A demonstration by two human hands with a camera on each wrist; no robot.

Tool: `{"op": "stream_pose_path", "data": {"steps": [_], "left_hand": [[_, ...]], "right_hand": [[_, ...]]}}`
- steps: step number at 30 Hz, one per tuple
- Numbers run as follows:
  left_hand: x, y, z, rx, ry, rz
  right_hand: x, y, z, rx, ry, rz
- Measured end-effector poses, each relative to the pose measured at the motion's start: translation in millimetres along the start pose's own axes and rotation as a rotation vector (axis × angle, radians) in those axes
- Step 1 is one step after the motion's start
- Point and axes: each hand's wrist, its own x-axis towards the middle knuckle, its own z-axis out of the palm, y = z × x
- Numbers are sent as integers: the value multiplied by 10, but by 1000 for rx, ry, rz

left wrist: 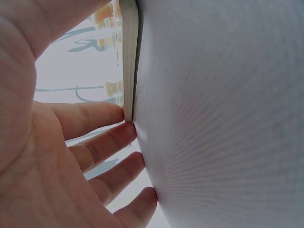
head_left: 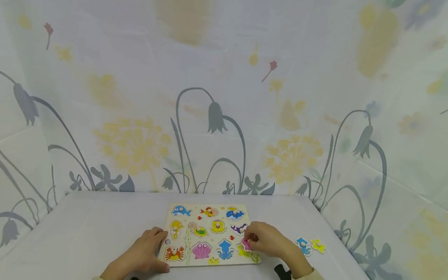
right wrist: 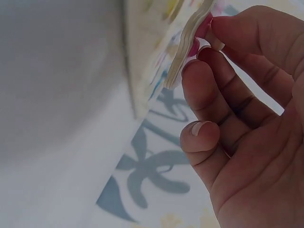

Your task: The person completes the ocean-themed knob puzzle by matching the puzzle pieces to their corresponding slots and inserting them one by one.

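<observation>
A wooden sea-animal puzzle board [head_left: 194, 264] lies flat on the table. Along its left edge rests my left hand [head_left: 148, 249], its fingers [left wrist: 92, 118] extended and touching the board's side [left wrist: 128, 61] in the left wrist view. My right hand [head_left: 267, 241] pinches a pink puzzle piece [head_left: 246, 244] by its knob, over the board's right part. In the right wrist view that piece [right wrist: 190, 42] is seen edge-on, tilted, its printed face mostly hidden. On the board are a crab [head_left: 174, 253], a pink shell [head_left: 201, 251], a blue squid [head_left: 225, 249] and several other sea animals.
To the right of my right hand, a blue puzzle piece [head_left: 303, 246] and a yellow star piece [head_left: 318, 245] lie on the white table [head_left: 87, 225]. A flower-printed cloth [head_left: 224, 155] hangs behind the table and at both sides.
</observation>
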Motion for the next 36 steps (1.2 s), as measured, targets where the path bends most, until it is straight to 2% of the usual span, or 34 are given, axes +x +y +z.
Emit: {"op": "stream_pose_path", "data": {"steps": [12,23,31,36], "left_hand": [[2,6,-21,5,5,7],[-20,2,-14,0,18,26],[-2,-27,-6,10,21,45],[0,-35,0,9,21,44]], "right_hand": [[364,-464,170,-51,-51,-100],[602,-735,343,-103,-65,-204],[709,-877,407,-87,-94,-212],[761,-913,481,-118,-110,-202]]}}
